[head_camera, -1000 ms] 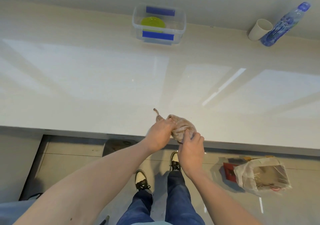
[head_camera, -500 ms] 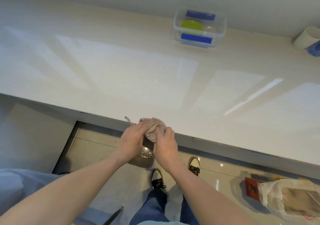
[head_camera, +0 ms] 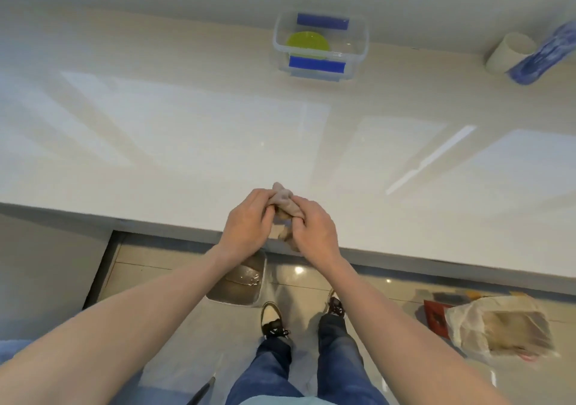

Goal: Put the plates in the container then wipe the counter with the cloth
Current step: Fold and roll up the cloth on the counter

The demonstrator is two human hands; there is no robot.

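Observation:
A crumpled beige cloth is bunched between my two hands over the front edge of the glossy white counter. My left hand grips its left side and my right hand grips its right side, squeezing it. A piece of the cloth hangs down below my hands. At the back of the counter stands a clear plastic container with blue clips, and a lime green plate lies inside it.
A white cup and a blue bottle lie at the back right by the wall. On the floor below my hands sits a basin of murky water. A plastic bag lies on the floor at right.
Both hands stay on the cloth and have wrung it into a tighter, narrower bunch. The view has swung left and back, so the container shifted in frame.

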